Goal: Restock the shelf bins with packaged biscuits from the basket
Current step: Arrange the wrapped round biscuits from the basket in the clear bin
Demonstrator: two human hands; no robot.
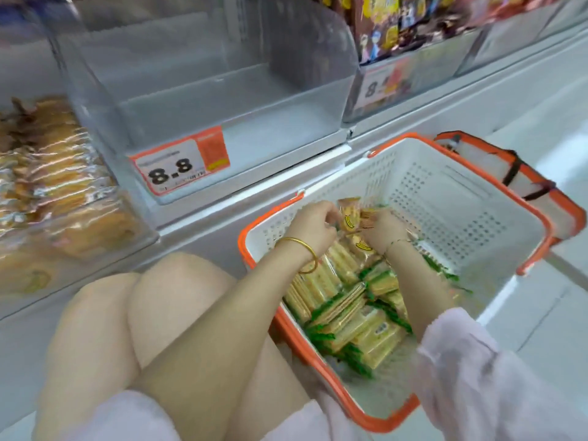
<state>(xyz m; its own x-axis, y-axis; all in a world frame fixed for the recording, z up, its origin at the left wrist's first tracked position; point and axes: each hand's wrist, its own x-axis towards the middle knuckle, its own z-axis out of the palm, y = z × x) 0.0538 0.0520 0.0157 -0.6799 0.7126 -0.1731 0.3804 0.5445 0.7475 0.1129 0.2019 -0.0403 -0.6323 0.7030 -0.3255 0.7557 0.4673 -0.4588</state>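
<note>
A crouching person reaches both hands into a white basket (445, 202) with an orange rim, set on the floor below the shelf. Near the basket's far left edge, the left hand (313, 229) curls its fingers to pinch a banana-print biscuit packet (349, 216). The right hand (383, 232) curls round more of them, though blur hides the exact grip. Green-edged biscuit packets (359, 316) fill the near left corner. The clear shelf bin (222, 90) above, its price label (178, 165) reading 8.8, holds nothing. Squaring the packets into one firm stack before lifting would likely stop them slipping.
</note>
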